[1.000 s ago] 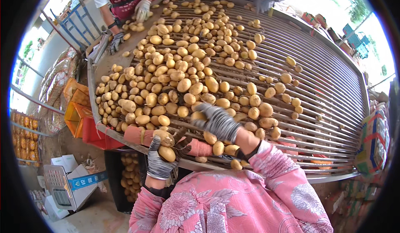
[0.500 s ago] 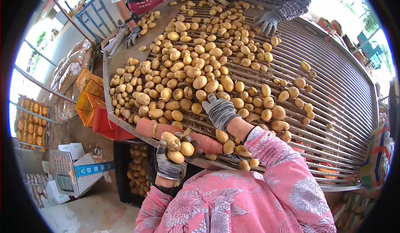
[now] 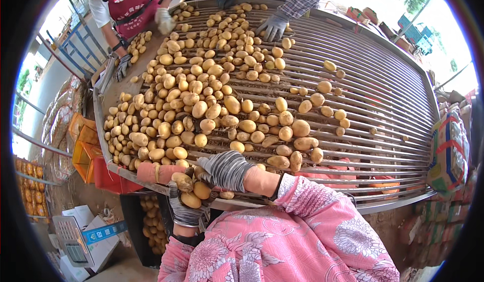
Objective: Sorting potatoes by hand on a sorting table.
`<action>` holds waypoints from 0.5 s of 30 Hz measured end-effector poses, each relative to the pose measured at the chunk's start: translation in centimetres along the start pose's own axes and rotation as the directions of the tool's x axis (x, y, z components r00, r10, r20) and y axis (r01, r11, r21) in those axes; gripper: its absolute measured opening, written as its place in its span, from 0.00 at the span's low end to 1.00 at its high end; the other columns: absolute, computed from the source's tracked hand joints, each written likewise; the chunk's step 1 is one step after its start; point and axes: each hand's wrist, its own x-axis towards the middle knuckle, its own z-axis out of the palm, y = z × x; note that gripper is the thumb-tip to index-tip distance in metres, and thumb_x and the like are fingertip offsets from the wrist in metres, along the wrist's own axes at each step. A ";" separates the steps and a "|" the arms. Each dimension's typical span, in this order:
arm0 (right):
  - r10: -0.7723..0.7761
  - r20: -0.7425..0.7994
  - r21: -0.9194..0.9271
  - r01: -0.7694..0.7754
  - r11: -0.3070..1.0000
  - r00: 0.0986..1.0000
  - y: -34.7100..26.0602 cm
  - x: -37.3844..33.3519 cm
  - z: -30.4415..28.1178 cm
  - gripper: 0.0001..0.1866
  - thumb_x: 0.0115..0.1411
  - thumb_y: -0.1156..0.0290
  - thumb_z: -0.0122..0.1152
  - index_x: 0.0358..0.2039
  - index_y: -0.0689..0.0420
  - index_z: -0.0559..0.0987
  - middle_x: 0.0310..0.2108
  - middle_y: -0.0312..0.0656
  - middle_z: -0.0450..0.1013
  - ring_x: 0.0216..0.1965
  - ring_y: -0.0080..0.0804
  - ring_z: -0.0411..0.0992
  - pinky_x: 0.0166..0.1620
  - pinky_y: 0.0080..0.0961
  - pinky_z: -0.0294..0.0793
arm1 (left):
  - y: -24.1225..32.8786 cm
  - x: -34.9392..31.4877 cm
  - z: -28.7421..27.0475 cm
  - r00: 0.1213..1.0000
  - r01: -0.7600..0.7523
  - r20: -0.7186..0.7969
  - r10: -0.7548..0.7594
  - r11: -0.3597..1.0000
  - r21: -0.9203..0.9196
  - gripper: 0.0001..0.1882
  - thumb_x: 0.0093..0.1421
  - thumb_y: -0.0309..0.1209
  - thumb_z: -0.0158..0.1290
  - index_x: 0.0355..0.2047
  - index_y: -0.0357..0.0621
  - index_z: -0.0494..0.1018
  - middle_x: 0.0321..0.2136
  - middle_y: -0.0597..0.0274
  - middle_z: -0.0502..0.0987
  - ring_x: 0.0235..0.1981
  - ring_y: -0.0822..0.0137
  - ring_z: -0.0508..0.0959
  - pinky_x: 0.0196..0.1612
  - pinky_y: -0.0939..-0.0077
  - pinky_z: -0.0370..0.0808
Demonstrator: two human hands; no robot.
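Note:
Several potatoes (image 3: 190, 200) rest in my left hand (image 3: 185, 212), whose gloved fingers curl round them at the table's near edge. Just beside it, my right hand (image 3: 227, 170), in a striped grey glove, reaches over with its fingers bent down on a potato (image 3: 200, 174) next to the held ones. Part of that potato is hidden by the fingers. Beyond both hands a broad heap of loose yellow potatoes (image 3: 196, 90) covers the left and middle of the slatted metal table (image 3: 373, 95). A pink padded roll (image 3: 156, 172) lines the near edge.
Below the near edge stands a black crate (image 3: 132, 231) holding potatoes. Red (image 3: 112, 178) and orange crates (image 3: 84, 148) are at the left, near a scale (image 3: 75, 241). Across the table, two people's gloved hands (image 3: 273, 27) (image 3: 122, 66) work among potatoes. A bag (image 3: 447, 153) sits at the right.
My right hand has moved from the heap back to beside my left hand. The view has shifted, and the far-left person's second hand now shows over the table.

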 end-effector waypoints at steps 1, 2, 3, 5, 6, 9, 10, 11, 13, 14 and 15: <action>-0.026 0.016 -0.005 0.026 1.000 1.000 0.0 -0.4 0.0 0.16 0.58 0.59 0.53 0.39 0.60 0.73 0.28 0.52 0.75 0.32 0.50 0.75 0.34 0.44 0.73 | -0.1 0.3 -0.5 0.999 -0.011 -0.034 0.011 1.000 -0.007 0.39 0.55 0.63 0.46 0.58 0.52 0.64 0.54 0.59 0.69 0.51 0.50 0.71 0.51 0.46 0.71; -0.050 0.035 -0.009 0.050 0.999 0.998 0.1 -0.8 0.0 0.16 0.58 0.59 0.53 0.40 0.59 0.72 0.28 0.52 0.75 0.33 0.51 0.74 0.35 0.44 0.73 | -0.1 0.5 -0.8 0.997 -0.022 -0.069 0.021 1.000 -0.016 0.38 0.54 0.63 0.46 0.58 0.52 0.65 0.53 0.60 0.70 0.51 0.50 0.72 0.50 0.46 0.71; -0.044 0.038 -0.009 0.045 0.999 0.998 0.8 -1.4 -0.3 0.16 0.58 0.59 0.53 0.40 0.59 0.72 0.28 0.52 0.75 0.33 0.51 0.74 0.35 0.44 0.73 | 0.2 0.5 -0.9 0.997 -0.017 -0.071 0.016 1.000 -0.019 0.38 0.54 0.63 0.46 0.58 0.52 0.65 0.53 0.60 0.70 0.51 0.50 0.72 0.50 0.46 0.71; -0.185 -0.243 0.035 0.199 0.979 0.952 3.6 -3.3 -2.1 0.15 0.57 0.61 0.55 0.40 0.58 0.72 0.30 0.52 0.74 0.34 0.53 0.73 0.35 0.44 0.72 | 0.9 0.2 -1.0 0.990 0.036 0.136 -0.042 0.998 0.045 0.36 0.55 0.63 0.46 0.56 0.53 0.67 0.52 0.62 0.71 0.50 0.50 0.72 0.49 0.44 0.71; -0.105 -0.303 -0.005 0.108 0.994 0.947 5.4 -4.3 -3.4 0.14 0.57 0.62 0.56 0.39 0.57 0.73 0.31 0.51 0.74 0.35 0.53 0.73 0.36 0.44 0.72 | 0.8 0.1 -0.7 0.998 0.021 0.059 -0.021 1.000 -0.002 0.35 0.55 0.63 0.46 0.55 0.54 0.68 0.51 0.61 0.72 0.48 0.50 0.73 0.45 0.45 0.73; 0.197 -0.512 -0.066 -0.267 0.962 0.836 10.6 -8.3 -6.6 0.12 0.56 0.65 0.58 0.37 0.58 0.74 0.33 0.51 0.74 0.37 0.53 0.73 0.38 0.43 0.73 | 1.2 -0.2 -0.3 0.999 -0.002 0.051 0.001 1.000 0.024 0.35 0.56 0.63 0.45 0.55 0.54 0.68 0.51 0.60 0.72 0.47 0.50 0.74 0.41 0.48 0.75; 0.225 -0.636 -0.089 -0.360 0.929 0.738 13.3 -10.1 -6.5 0.14 0.56 0.63 0.59 0.40 0.57 0.75 0.34 0.51 0.75 0.38 0.51 0.74 0.39 0.42 0.74 | 1.1 0.0 -0.1 1.000 -0.007 0.026 0.008 0.999 -0.041 0.37 0.56 0.62 0.46 0.57 0.52 0.65 0.49 0.52 0.70 0.44 0.48 0.75 0.39 0.45 0.78; 0.392 -0.576 -0.034 -0.501 0.865 0.717 14.5 -11.4 -7.7 0.16 0.57 0.60 0.60 0.43 0.54 0.76 0.35 0.50 0.76 0.38 0.48 0.75 0.40 0.40 0.75 | 1.0 0.1 -0.3 1.000 0.003 0.022 -0.002 0.999 -0.043 0.37 0.56 0.62 0.46 0.57 0.52 0.65 0.49 0.52 0.70 0.44 0.48 0.75 0.39 0.45 0.78; 0.579 -0.530 -0.062 -0.709 0.703 0.620 15.0 -14.1 -8.9 0.19 0.57 0.57 0.60 0.47 0.51 0.75 0.36 0.47 0.76 0.39 0.45 0.75 0.43 0.39 0.74 | 1.4 0.2 -0.5 0.990 -0.006 0.144 0.002 1.000 0.022 0.35 0.57 0.63 0.44 0.57 0.54 0.67 0.51 0.58 0.72 0.47 0.50 0.74 0.41 0.48 0.76; 0.589 -0.528 -0.118 -0.739 0.663 0.612 15.0 -14.8 -8.6 0.21 0.57 0.56 0.60 0.49 0.50 0.74 0.40 0.47 0.75 0.42 0.45 0.74 0.44 0.40 0.74 | 1.3 0.6 -0.6 0.986 0.009 0.169 -0.009 1.000 0.003 0.34 0.58 0.62 0.44 0.57 0.55 0.66 0.53 0.58 0.71 0.48 0.50 0.74 0.41 0.48 0.76; 0.599 -0.525 -0.173 -0.765 0.620 0.605 14.9 -15.2 -8.0 0.23 0.56 0.54 0.60 0.51 0.48 0.73 0.44 0.47 0.73 0.45 0.45 0.73 0.46 0.41 0.73 | 1.3 0.8 -0.6 0.984 0.022 0.175 -0.022 1.000 0.006 0.34 0.58 0.62 0.44 0.57 0.55 0.66 0.53 0.58 0.71 0.48 0.50 0.74 0.41 0.48 0.76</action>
